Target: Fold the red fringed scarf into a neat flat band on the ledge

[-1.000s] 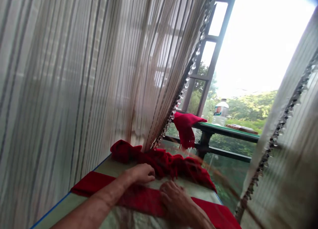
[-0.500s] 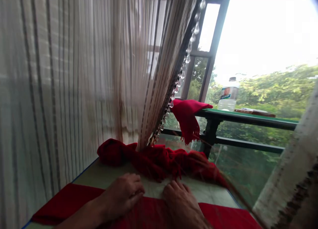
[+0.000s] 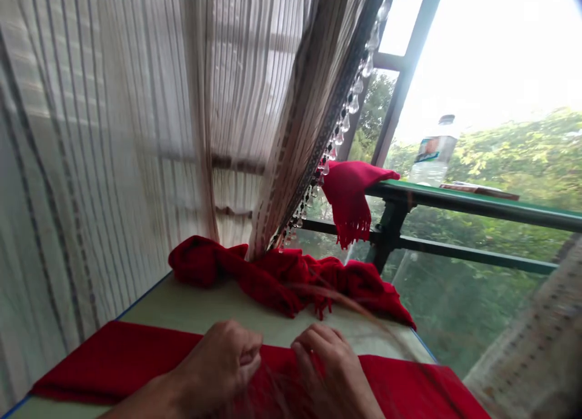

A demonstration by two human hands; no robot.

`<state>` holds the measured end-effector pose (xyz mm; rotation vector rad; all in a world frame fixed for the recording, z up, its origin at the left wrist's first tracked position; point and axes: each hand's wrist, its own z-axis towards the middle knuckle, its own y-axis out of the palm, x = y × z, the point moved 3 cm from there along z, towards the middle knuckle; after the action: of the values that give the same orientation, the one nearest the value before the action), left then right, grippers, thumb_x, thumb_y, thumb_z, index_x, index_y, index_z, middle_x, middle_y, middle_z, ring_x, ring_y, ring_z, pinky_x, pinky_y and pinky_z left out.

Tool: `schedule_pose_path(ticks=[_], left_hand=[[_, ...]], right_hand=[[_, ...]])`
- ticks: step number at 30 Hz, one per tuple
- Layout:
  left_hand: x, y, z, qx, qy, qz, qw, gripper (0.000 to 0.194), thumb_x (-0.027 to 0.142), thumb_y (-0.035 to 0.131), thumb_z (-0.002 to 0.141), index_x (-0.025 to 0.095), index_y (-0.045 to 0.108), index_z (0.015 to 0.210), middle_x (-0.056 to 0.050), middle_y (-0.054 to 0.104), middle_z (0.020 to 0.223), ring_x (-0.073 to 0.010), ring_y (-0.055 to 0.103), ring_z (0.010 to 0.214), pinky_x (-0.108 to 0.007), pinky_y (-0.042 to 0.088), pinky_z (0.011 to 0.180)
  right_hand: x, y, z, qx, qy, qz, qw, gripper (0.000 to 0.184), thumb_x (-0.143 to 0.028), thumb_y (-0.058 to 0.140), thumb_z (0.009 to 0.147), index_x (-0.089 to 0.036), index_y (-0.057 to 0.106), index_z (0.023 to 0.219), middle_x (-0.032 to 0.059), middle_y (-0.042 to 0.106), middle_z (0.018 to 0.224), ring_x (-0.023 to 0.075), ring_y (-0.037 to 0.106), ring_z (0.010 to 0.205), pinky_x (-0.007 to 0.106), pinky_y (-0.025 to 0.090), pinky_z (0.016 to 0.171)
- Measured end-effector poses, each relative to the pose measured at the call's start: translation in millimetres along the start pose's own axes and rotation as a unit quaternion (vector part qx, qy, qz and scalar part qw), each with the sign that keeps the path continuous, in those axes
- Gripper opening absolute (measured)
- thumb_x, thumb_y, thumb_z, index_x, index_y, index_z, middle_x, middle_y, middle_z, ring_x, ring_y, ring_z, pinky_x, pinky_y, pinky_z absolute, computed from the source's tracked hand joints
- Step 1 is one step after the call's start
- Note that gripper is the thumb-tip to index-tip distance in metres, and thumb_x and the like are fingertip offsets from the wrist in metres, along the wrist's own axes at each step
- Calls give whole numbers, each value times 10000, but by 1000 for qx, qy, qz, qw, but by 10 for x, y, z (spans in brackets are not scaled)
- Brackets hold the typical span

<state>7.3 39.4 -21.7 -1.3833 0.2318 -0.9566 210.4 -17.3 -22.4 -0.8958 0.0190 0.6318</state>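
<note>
A folded red scarf (image 3: 136,352) lies flat across the near part of the pale green table (image 3: 227,304). My left hand (image 3: 222,355) is over its middle, fingers curled in and thumb tucked beside them. To its right, my right hand (image 3: 330,361) bends its fingers towards the thumb above the same scarf. The fingertips of both hands are turned down, so what they hold, if anything, is hidden. Past my hands, crumpled red scarves (image 3: 273,279) with fringe form a row along the far edge of the table.
A striped sheer curtain (image 3: 150,122) with hanging beads (image 3: 354,103) borders the left and back. Another fringed red scarf (image 3: 350,194) drapes over the dark green railing (image 3: 482,207). On that railing stand a clear plastic bottle (image 3: 434,155) and a flat brown object (image 3: 482,191). More curtain (image 3: 531,328) hangs at right.
My fingers have drawn in from lying over the scarf's far edge to a more curled pose, with the knuckles higher. The camera view has tilted and shifted slightly. The scarves look unmoved.
</note>
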Motion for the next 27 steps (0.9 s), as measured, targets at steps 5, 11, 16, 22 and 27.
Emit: schedule_pose_path(ticks=[5, 11, 16, 22, 27], left_hand=[[-42, -68, -2, 24, 28, -27, 999, 318, 125, 517, 781, 197, 277, 585, 80, 264, 512, -91, 285, 490, -282, 175, 520], [-69, -117, 5, 54, 54, -34, 997, 319, 90, 493, 749, 203, 234, 602, 80, 246, 529, -83, 277, 493, -278, 154, 517], [-61, -161, -1, 73, 69, -46, 994, 322, 92, 489, 763, 204, 230, 606, 79, 243, 536, -80, 284, 492, -271, 167, 517], [13, -216, -32, 67, 67, -55, 994, 315, 87, 505, 752, 199, 259, 592, 80, 271, 519, -76, 300, 488, -267, 170, 513], [16, -247, -33, 60, 63, -58, 995, 329, 84, 518, 755, 199, 258, 589, 80, 256, 518, -78, 275, 487, -271, 161, 510]], right_hand=[[17, -77, 25, 48, 38, 23, 998, 347, -338, 496, 976, -247, 435, 647, -61, 545, 631, 149, 559, 613, 264, 414, 628], [-3, -177, 29, 60, 67, 53, 995, 494, -383, 435, 992, -224, 213, 580, -102, 279, 509, 83, 339, 459, 261, 368, 649], [-61, -223, 26, 31, 78, 95, 992, 505, -420, 404, 1000, -232, 182, 587, -93, 144, 554, 73, 215, 448, 239, 301, 545], [-150, -272, 34, 15, 81, 146, 986, 465, -417, 406, 1010, -253, 199, 628, -81, 183, 581, 85, 232, 481, 245, 208, 450], [-168, -284, 67, 59, 53, 139, 987, 464, -340, 506, 965, -265, 186, 637, -98, 156, 567, 81, 172, 463, 241, 153, 398]])
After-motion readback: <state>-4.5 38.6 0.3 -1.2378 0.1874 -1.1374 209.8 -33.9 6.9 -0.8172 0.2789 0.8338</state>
